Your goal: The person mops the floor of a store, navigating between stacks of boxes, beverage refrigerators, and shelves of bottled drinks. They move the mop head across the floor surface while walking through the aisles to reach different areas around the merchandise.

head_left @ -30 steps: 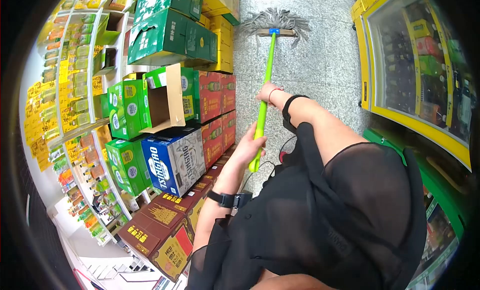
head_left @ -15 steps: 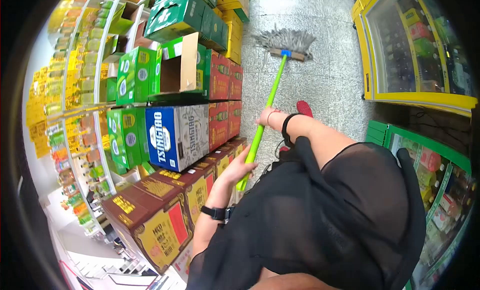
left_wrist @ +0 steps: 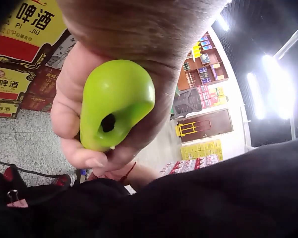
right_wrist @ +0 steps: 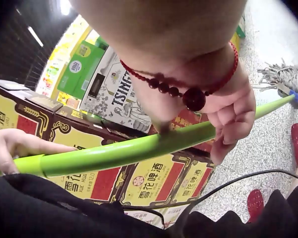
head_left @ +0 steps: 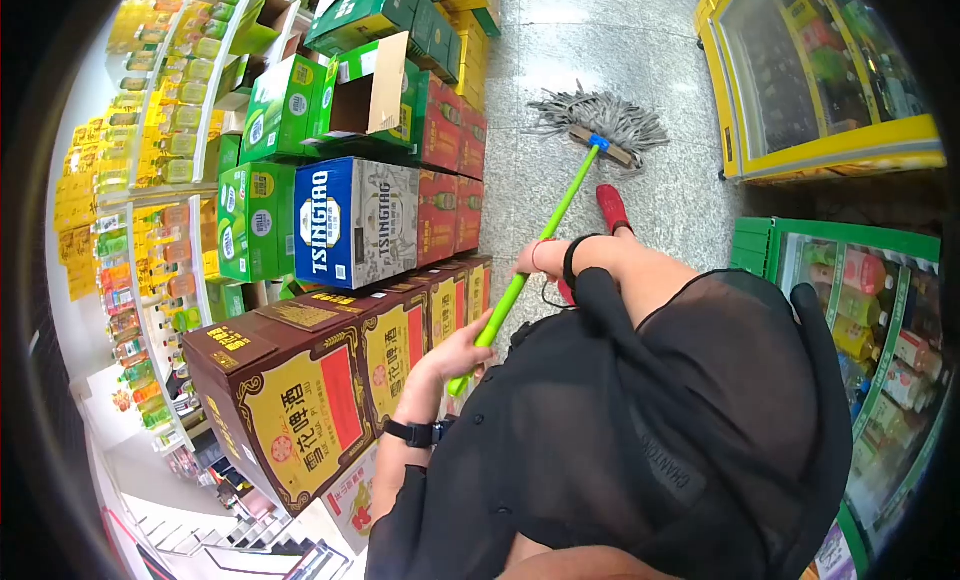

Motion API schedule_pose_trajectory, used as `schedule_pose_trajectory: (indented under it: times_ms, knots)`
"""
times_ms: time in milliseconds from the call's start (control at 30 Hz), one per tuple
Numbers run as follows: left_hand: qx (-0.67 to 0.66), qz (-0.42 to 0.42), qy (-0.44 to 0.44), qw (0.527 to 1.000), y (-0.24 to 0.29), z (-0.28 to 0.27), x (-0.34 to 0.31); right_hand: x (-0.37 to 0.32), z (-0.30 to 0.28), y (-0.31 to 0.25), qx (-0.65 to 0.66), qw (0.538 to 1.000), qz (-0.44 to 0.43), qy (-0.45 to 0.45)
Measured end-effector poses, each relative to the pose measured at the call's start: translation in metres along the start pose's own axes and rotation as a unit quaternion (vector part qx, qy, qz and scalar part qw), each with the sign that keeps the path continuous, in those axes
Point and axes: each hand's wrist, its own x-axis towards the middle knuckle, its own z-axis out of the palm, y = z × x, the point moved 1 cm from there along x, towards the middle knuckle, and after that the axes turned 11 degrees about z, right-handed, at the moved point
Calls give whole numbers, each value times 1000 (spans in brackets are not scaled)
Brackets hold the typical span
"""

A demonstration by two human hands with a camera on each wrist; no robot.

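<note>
A mop with a bright green handle (head_left: 545, 230) slants across the head view. Its grey string head (head_left: 612, 120) lies spread on the speckled floor, joined by a blue clamp (head_left: 599, 143). My left hand (head_left: 458, 354) grips the handle close to its end; in the left wrist view the rounded green end cap (left_wrist: 118, 99) sticks out of the curled fingers. Farther down the handle, my right hand (head_left: 538, 258) holds it, fingers wrapped round it in the right wrist view. A red beaded bracelet (right_wrist: 194, 98) circles the right wrist.
Stacked drink cartons line the left side, among them a blue Tsingtao box (head_left: 325, 225) and brown beer cases (head_left: 300, 420). Shelves of bottles (head_left: 165, 150) stand behind. Yellow-framed (head_left: 835, 150) and green-framed coolers (head_left: 860, 240) border the right. A red shoe (head_left: 612, 210) is near the mop head.
The mop head has come nearer and to the right, turning as it moved. Both hands have drawn the handle back toward the body. A red shoe has come into view.
</note>
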Motion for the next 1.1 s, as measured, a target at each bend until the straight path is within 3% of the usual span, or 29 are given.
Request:
schedule_pose_trajectory:
  times_ms: [67,167,233,267,400,600,800,833,1100]
  knots:
    - [18,-39,-13,999,25,-4,9,4,-5,14,61,998,7,10]
    - [-4,-31,-23,999,38,-12,42,16,-31,41,154,987,11,32]
    - [61,-5,-36,997,59,-18,71,34,-52,64,182,982,47,38]
    - [66,-6,-41,997,71,-20,87,42,-61,79,205,974,84,40]
    - [76,-7,-61,995,141,-18,156,27,-118,149,321,940,102,53]
    - [121,16,-96,988,230,-9,281,42,-204,273,382,901,180,103]
    - [216,33,-120,968,318,6,358,32,-261,360,470,852,204,103]
    - [204,39,-126,970,331,7,363,34,-265,369,501,832,212,113]
    - [190,27,-117,974,342,-5,389,40,-284,385,516,826,203,104]
